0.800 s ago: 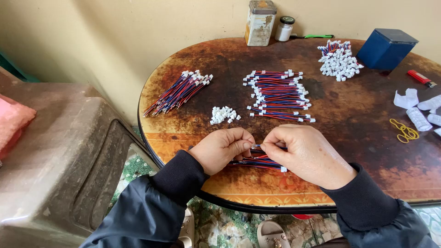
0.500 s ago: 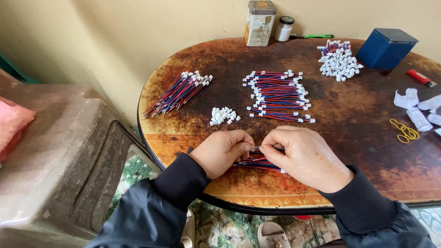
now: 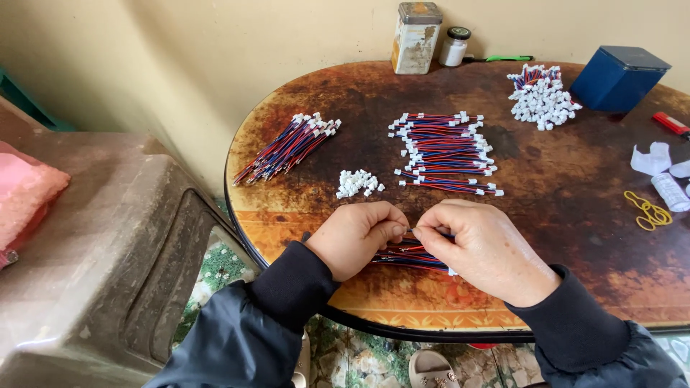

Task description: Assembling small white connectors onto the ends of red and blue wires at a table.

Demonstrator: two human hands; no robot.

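My left hand [image 3: 357, 237] and my right hand [image 3: 483, 248] meet fingertip to fingertip near the table's front edge, pinching the end of a red and blue wire. A small bunch of these wires [image 3: 402, 256] lies under and between both hands. Just beyond my left hand sits a little heap of white connectors [image 3: 358, 182]. Farther back are a fanned bundle of wires [image 3: 287, 146] at the left and a stacked row of wires with white ends [image 3: 445, 152] in the middle.
The round brown table [image 3: 575, 187] also carries a pile of wired connectors [image 3: 539, 97], a blue box [image 3: 619, 77], a tin [image 3: 416, 37], a small jar [image 3: 453, 46], yellow rubber bands [image 3: 649, 211] and white scraps [image 3: 658, 162]. A grey plastic stool [image 3: 108, 244] stands at the left.
Both hands have stayed over the wire bunch; the fingertips have shifted slightly as they work the wire end.
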